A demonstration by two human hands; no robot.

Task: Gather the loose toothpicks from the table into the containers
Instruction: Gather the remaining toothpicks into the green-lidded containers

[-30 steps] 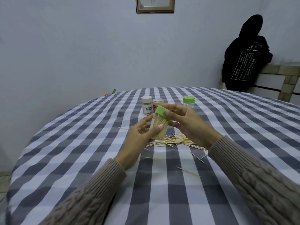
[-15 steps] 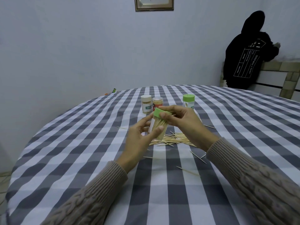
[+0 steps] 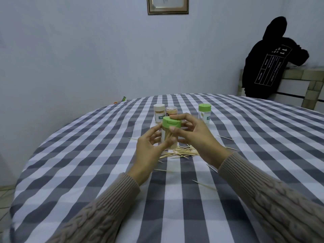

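Green lid now seated square on the held toothpick container

The clear plastic container with the green lid [image 3: 171, 131], tilted a second ago, now stands upright just above the pile of loose wooden toothpicks [image 3: 182, 152] on the grey-and-white checked tablecloth [image 3: 87, 155]. The left hand [image 3: 150, 149] curls round its body; the right hand [image 3: 194, 135] pinches the lid between thumb and fingers. This container seems finished, yet many toothpicks remain scattered, so gathering is far from done.

One head-worn view (wide-angle) looks forward and down, close over the table [image 3: 87, 155]
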